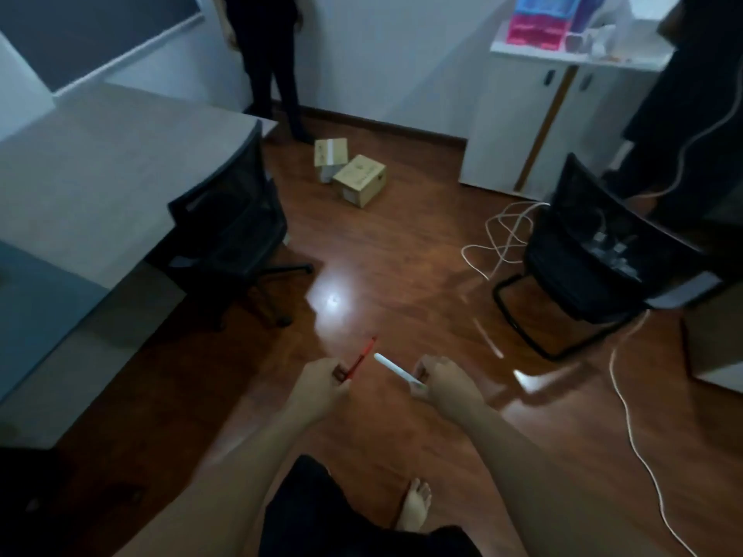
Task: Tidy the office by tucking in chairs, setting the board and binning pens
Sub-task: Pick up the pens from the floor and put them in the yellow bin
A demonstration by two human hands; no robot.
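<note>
Dim office, glossy brown wood floor with one bright light glare at mid-frame. Nearest you: your bare foot on the boards, both forearms stretched forward over the floor. Your left hand is closed, fingertips pinching the lower end of a red pen; the pen angles up and away to the right of the hand. Your right hand is closed likewise on the end of a white marker, which points up and left toward the red pen; the two tips are near each other, apart. Farther left: black mesh office chair pushed against the grey desk. Farther right: black sled-base chair standing clear, white cable looped on the floor beside it. Beyond: two cardboard boxes touching, white cabinet, a standing person's dark legs at the wall. Dark board at upper left.
</note>
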